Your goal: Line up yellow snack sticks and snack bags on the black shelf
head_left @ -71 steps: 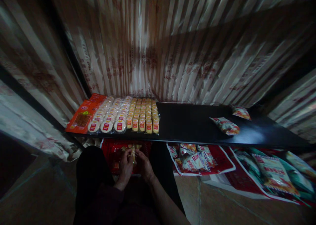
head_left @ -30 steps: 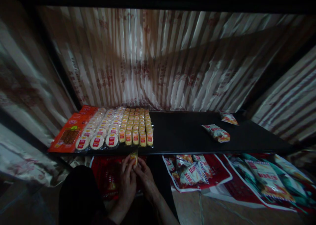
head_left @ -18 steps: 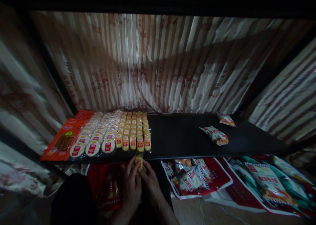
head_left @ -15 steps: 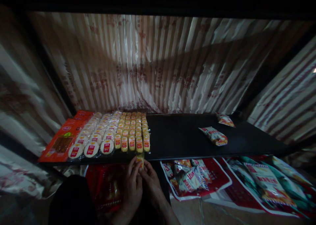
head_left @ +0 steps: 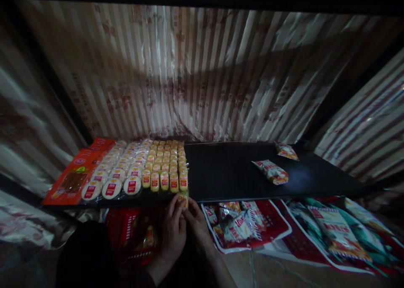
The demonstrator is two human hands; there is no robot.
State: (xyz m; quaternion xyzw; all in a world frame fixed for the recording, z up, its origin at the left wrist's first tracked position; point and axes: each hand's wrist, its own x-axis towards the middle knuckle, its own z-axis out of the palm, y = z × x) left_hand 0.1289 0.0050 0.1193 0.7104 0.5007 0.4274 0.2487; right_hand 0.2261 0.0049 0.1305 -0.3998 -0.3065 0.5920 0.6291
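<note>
Between the fingertips of my left hand (head_left: 176, 225) and my right hand (head_left: 196, 222) is a small yellow wrapped snack cake (head_left: 183, 198). Both hands are closed on it, at the front edge of the black shelf (head_left: 217, 174). Just beyond, rows of the same yellow wrapped cakes (head_left: 164, 180) lie lined up front to back. Left of them are rows of round white wrapped crackers (head_left: 111, 188), with red labels. Orange flat packets (head_left: 74, 180) lie at the far left. Part of the held cake is hidden by my fingers.
Two snack bags (head_left: 271, 171) lie on the shelf's right half. Below the shelf edge are a red bag (head_left: 126, 229) at left, a red-and-white bag of small snack packs (head_left: 241, 227), and an open bag with green packs (head_left: 341, 233). Striped sheeting (head_left: 202, 77) covers the back.
Both hands have shifted slightly up and right with the cake, nearer the front of the yellow rows. The view has moved a little.
</note>
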